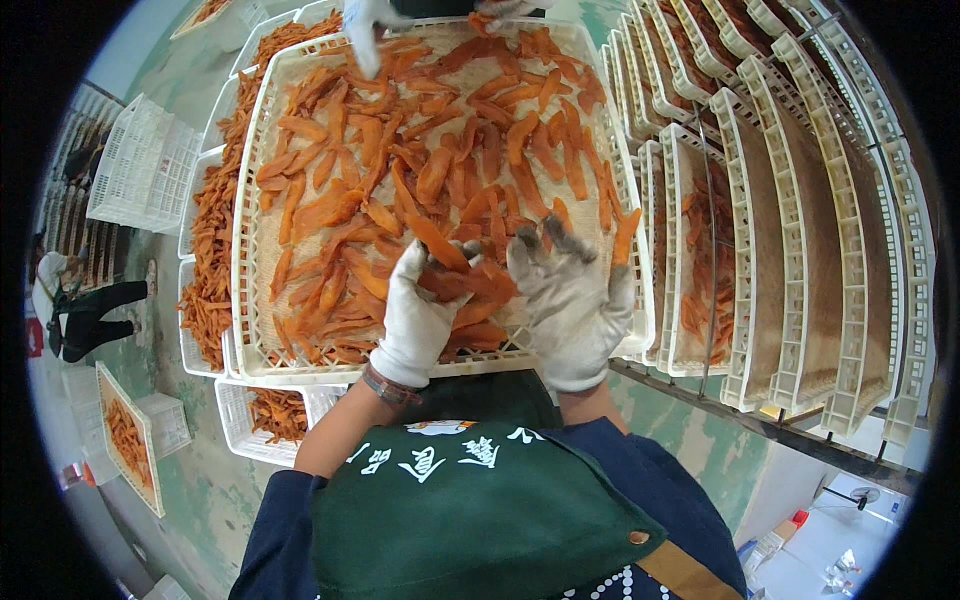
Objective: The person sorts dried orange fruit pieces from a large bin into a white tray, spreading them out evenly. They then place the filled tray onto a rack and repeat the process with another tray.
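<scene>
A white plastic tray, lined with mesh and strewn with orange dried strips, probably sweet potato, lies before me. My left hand, in a white knitted glove, holds several strips over the tray's near side, one pointing up and away between thumb and fingers. To its right, my right hand is palm up in a greyed white glove, fingers spread and slightly curled. One strip stands by its little-finger side at the tray's right rim; whether the glove touches it is unclear.
Across the tray are another person's gloved hands, one blurred. White crates heaped with strips line the left side. A metal rack of upright-looking trays stands close on the right. Farther left are stacked crates, a leaning tray and a person.
</scene>
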### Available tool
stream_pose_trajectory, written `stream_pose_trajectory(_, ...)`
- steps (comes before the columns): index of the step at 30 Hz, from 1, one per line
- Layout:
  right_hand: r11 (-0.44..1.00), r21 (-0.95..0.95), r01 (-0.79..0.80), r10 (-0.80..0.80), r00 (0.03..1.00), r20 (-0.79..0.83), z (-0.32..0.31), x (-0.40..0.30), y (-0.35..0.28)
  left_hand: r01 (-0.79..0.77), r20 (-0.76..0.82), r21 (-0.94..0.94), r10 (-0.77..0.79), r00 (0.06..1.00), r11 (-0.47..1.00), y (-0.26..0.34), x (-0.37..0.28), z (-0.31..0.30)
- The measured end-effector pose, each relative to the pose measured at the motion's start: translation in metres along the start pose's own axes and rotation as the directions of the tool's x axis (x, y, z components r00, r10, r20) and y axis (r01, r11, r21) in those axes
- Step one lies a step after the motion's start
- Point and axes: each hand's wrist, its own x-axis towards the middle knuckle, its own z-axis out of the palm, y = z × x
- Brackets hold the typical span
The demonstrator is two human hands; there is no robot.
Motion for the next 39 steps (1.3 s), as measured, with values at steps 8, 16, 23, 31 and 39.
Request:
stream_pose_trajectory(8,0.453,-0.704,0.548,-0.178,0.829,0.53,0.004,0.027,0.009,-0.324,0.109,0.154,0.31,0.945,0.934,0.001,0.001,-0.003)
stream_pose_trajectory(16,0.188,-0.682,0.706,-0.38,0.693,0.613,0.015,0.008,0.027,-0.051,0.194,-0.03,0.055,0.979,0.998,0.028,-0.015,0.006)
stream_pose_trajectory(23,0.953,-0.293,-0.07,0.149,0.955,0.257,-0.016,0.008,0.068,-0.059,0.112,0.483,0.006,0.994,0.874,0.016,-0.024,-0.023)
stream_pose_trajectory(31,0.968,0.183,-0.172,0.223,0.925,-0.309,-0.047,0.031,0.061,-0.368,0.233,0.162,0.327,0.916,0.916,0.018,-0.038,-0.033)
stream_pose_trajectory(39,-0.108,-0.993,-0.055,0.24,0.967,-0.079,-0.074,0.053,0.043,-0.727,-0.62,0.041,0.588,0.519,0.686,0.118,-0.078,-0.114)
